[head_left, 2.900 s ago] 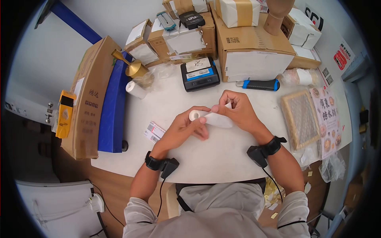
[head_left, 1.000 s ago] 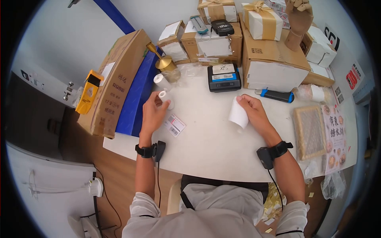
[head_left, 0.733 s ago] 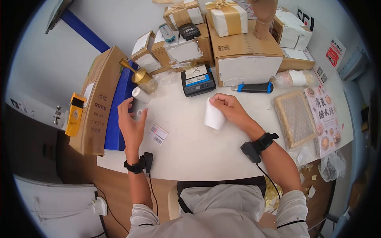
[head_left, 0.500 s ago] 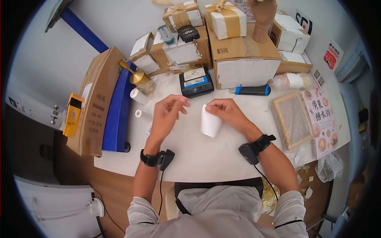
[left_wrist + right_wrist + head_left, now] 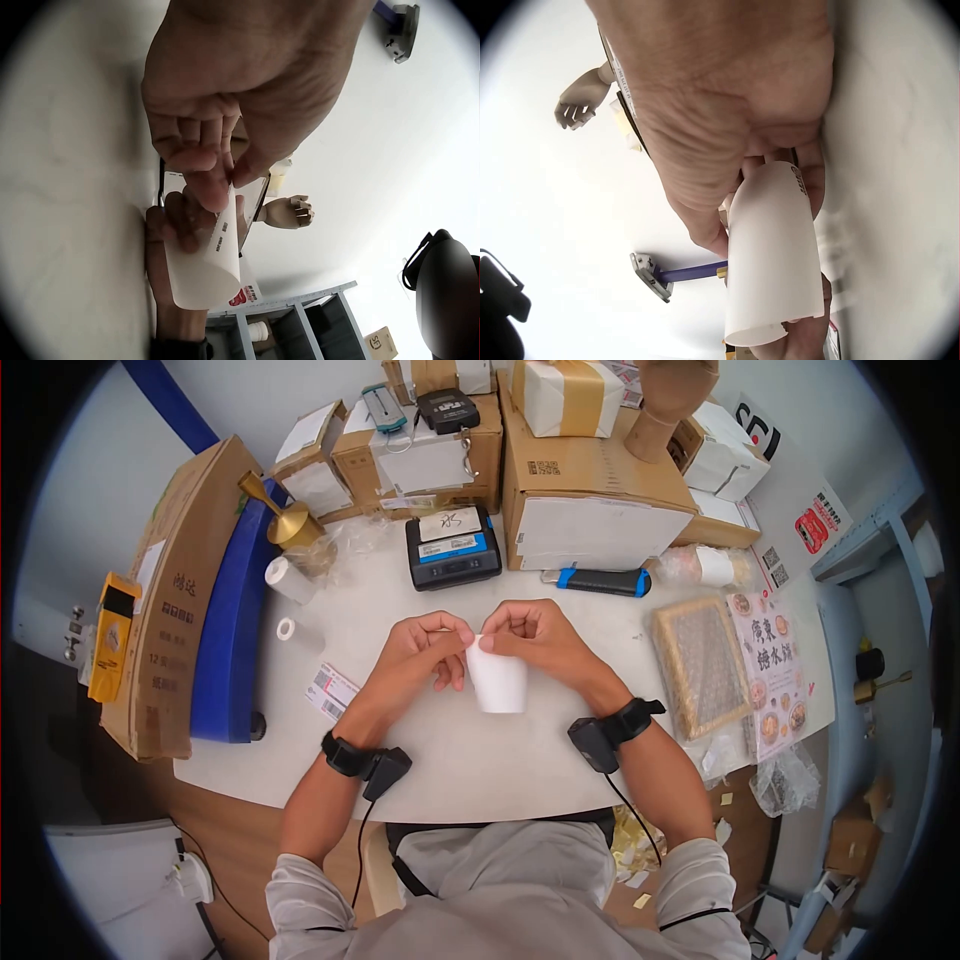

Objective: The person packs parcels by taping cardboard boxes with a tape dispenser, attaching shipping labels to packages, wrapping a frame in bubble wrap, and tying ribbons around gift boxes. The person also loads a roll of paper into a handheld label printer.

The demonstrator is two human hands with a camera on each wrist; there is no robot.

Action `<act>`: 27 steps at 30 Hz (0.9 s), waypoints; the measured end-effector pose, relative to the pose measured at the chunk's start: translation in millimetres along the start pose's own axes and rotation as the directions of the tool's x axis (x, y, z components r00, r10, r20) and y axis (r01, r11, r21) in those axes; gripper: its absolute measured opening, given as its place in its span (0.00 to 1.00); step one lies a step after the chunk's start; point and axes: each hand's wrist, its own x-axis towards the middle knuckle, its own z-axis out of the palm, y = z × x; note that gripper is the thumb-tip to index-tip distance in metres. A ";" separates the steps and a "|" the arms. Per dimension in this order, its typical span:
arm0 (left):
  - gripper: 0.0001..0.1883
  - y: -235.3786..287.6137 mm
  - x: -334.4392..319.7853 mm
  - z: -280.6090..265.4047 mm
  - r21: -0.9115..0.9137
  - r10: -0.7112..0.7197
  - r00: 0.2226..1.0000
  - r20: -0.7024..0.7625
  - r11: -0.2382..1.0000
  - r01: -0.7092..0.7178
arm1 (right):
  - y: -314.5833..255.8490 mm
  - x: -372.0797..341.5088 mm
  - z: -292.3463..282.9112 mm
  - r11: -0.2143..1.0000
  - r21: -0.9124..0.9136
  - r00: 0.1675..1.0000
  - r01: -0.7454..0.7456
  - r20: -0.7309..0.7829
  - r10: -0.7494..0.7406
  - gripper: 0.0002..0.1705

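A curled strip of white thermal paper (image 5: 500, 682) hangs between both hands over the table. Small dark print shows on its inner face in the left wrist view, and one end looks ragged in the right wrist view. My right hand (image 5: 545, 645) pinches its upper edge between thumb and fingers. At the opposite upper corner, the thumb and index finger of my left hand (image 5: 415, 660) pinch it too. Two small white paper rolls stand to the left: one roll (image 5: 294, 632) nearer to me, the other roll (image 5: 290, 577) beside the brass-coloured vessel (image 5: 296, 526).
A black label printer (image 5: 453, 560) sits ahead of the hands, with a box cutter (image 5: 600, 581) to its right. Cartons (image 5: 600, 525) line the back. A printed label (image 5: 331, 690) lies by the left forearm. At right are a wrapped frame (image 5: 700, 665) and a leaflet (image 5: 768, 675).
My left hand has let go of the nearer paper roll, leaving it standing at left, and moved right to the paper strip. The right hand has kept hold of the strip, which came off that roll.
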 end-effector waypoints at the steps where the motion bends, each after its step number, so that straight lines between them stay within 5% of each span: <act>1: 0.07 -0.3 -0.9 -0.6 -0.006 -0.021 1.000 0.018 1.000 0.021 | -0.7 -0.5 -0.5 1.000 -0.015 1.000 -0.024 -0.012 0.024 0.11; 8: 0.10 -2.4 0.4 -4.3 -0.173 -0.035 0.999 0.042 0.984 0.042 | 0.6 0.4 -0.4 0.998 -0.053 0.997 -0.036 -0.063 0.033 0.10; 27: 0.09 -6.0 0.2 -3.6 -0.153 -0.048 0.985 0.167 0.985 0.074 | 2.6 -0.3 -5.9 0.999 -0.044 1.000 -0.013 -0.006 0.013 0.09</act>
